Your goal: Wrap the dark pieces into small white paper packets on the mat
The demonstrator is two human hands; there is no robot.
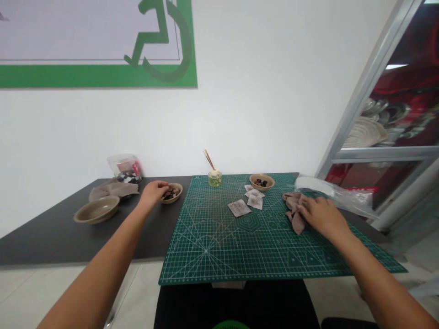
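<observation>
My left hand (pixel 155 192) reaches to the edge of a small bowl (pixel 179 193) holding dark and brown small pieces (pixel 170 193). Its fingers are drawn together at the rim; whatever they pinch, if anything, is hidden. On the right side of the green cutting mat (pixel 212 249), my right hand (pixel 324 217) is closed on a crumpled brown cloth (pixel 295 214). Several flat, greyish square packets (pixel 239 208) lie mid-mat. Behind them stands a second small bowl (pixel 269 183) with dark pieces inside.
A larger shallow bowl (pixel 98 212), another brown cloth (pixel 113 189) and a clear plastic bag with contents (pixel 126 171) sit at left. A reed diffuser (pixel 215 178) stands at the mat's back. Clear plastic wrapping (pixel 338 196) lies at right, by a metal-framed glass panel (pixel 380 153).
</observation>
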